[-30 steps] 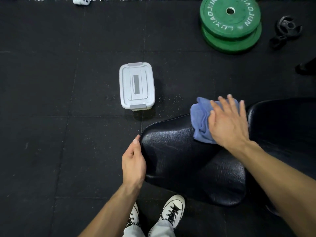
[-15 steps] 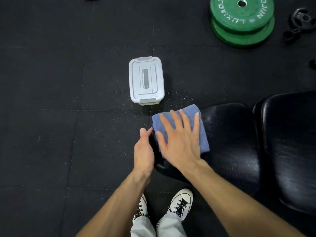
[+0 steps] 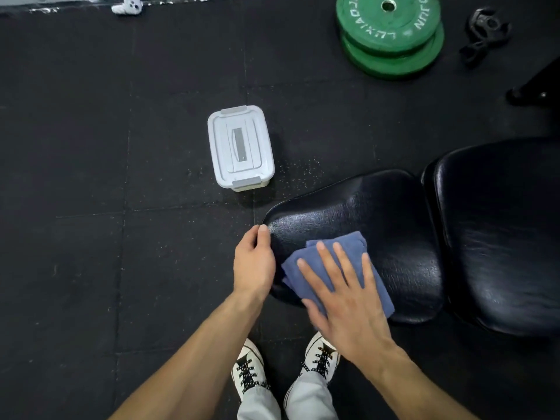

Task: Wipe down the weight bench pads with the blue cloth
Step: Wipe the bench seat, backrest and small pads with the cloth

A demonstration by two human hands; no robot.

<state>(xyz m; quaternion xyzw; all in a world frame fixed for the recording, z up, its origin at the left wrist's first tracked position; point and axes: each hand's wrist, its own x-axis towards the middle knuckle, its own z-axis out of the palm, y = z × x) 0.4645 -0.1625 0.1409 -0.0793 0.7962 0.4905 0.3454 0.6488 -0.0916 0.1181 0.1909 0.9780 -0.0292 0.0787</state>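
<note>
left hand (image 3: 254,262) curled, right hand (image 3: 345,298) flat

One head-worn wide-angle view looks steeply down, close over the bench pad (image 3: 378,225) and floor (image 3: 91,207).

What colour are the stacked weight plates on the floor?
Green, with white lettering: the weight plates, seen in the head view.

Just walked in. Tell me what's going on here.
A person is wiping a weight bench. The right hand presses a folded blue cloth flat on the near corner of the black seat pad, while the left hand grips that pad's edge. The larger back pad lies alongside. A lidded grey box sits on the floor nearby.
</note>
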